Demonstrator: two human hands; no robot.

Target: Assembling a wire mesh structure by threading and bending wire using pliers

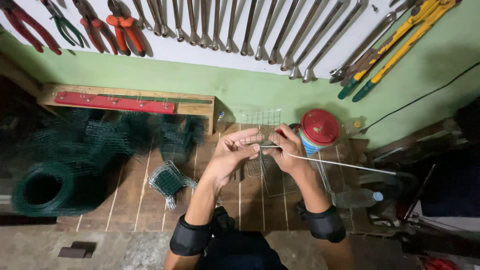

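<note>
2 bare hands meet over a brown wooden table (150,192). The left hand (231,154) and the right hand (283,149) pinch a long thin silver wire (345,164) by a small grey wire mesh square (260,131). A red round lid (319,127) sits just behind. A dark green wire mesh roll (52,187) lies far left.

Dim, soft overall; left side blurred, corners dark.
</note>
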